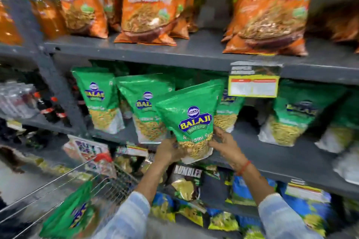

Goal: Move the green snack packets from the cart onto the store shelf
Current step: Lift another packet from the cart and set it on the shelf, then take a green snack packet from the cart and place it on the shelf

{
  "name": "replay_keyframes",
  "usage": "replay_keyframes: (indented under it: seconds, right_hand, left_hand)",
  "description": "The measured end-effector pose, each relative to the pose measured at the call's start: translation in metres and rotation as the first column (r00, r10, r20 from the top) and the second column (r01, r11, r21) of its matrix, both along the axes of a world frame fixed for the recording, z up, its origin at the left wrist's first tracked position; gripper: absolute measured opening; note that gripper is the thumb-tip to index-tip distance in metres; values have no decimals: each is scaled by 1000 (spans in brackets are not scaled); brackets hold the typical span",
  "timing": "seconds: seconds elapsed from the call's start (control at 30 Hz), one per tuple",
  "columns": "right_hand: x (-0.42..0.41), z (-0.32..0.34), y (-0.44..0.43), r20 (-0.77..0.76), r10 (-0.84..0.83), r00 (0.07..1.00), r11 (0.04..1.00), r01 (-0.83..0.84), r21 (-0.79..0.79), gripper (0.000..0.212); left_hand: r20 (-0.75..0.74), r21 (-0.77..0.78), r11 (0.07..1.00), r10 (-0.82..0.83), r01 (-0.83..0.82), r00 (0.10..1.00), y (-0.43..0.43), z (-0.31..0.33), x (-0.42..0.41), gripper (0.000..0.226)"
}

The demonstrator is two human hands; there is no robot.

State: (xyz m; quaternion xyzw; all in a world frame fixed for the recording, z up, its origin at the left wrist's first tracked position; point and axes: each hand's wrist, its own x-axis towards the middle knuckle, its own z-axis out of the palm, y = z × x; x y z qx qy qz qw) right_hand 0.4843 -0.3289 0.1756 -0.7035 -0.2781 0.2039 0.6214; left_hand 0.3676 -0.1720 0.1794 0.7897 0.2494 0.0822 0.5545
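Observation:
I hold a green Balaji snack packet (191,116) upright at the front edge of the grey middle shelf (272,153). My left hand (168,151) grips its lower left corner and my right hand (226,146) grips its lower right side. Behind it stand more green packets on the shelf: one at the left (101,99), one beside it (143,106), one partly hidden behind the held packet (228,110), and one to the right (295,114). Another green packet (71,213) lies in the wire cart (58,184) at the lower left.
Orange snack bags (153,6) fill the upper shelf. A yellow price tag (253,85) hangs from that shelf's edge just right of the held packet. Dark and blue packets (186,180) crowd the lower shelf. Cola bottles (52,110) stand in the left bay.

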Motion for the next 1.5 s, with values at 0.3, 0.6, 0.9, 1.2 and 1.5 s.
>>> replay_keyframes:
  seconds: [0.3,0.6,0.9,1.2,1.5]
  right_hand:
    - [35,-28,-23,32,-206,978,978,207,-21,54]
    - [-48,-57,32,220,-660,719,752,634,181,58]
    - [-145,-108,163,248,-244,938,967,255,-11,44]
    - [-219,-194,286,44,292,955,889,-254,-381,42]
    - [-233,-269,356,-138,631,764,492,-531,-690,60]
  left_hand:
    - [-81,-91,995,-41,34,996,-14,-23,72,68]
    - [123,-87,996,42,-31,991,10,-52,10,52]
    - [-7,-87,928,363,-362,932,99,-126,-114,26]
    - [-423,-222,666,592,-712,686,171,-256,-232,26]
    - [-561,-274,406,668,-872,488,209,-332,-273,78]
